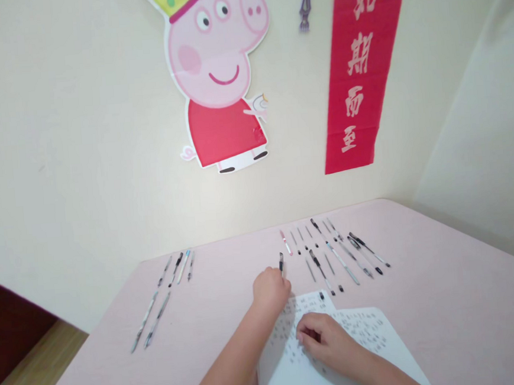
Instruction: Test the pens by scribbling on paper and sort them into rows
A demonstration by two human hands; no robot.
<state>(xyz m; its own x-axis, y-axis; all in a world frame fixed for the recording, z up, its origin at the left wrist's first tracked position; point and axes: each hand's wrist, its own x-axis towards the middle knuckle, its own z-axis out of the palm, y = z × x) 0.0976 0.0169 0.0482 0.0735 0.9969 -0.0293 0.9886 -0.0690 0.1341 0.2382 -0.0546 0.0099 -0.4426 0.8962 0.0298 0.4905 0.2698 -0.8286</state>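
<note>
My left hand [270, 290] is closed round a dark pen [281, 263] whose tip pokes up past my fingers, just above the top left corner of a white sheet of paper [366, 332] covered in small scribbles. On that sheet rests my right hand [324, 339], fingers curled and pressed down on the paper; I cannot see anything inside them. A small black pen cap [321, 296] lies near the sheet's top edge.
On the pink table [447, 296], a row of several pens and refills [342, 251] lies beyond the paper to the right. Another group of pens [166, 288] lies at the left. A cartoon pig sticker [221, 76] and a red banner [360, 65] hang on the wall behind.
</note>
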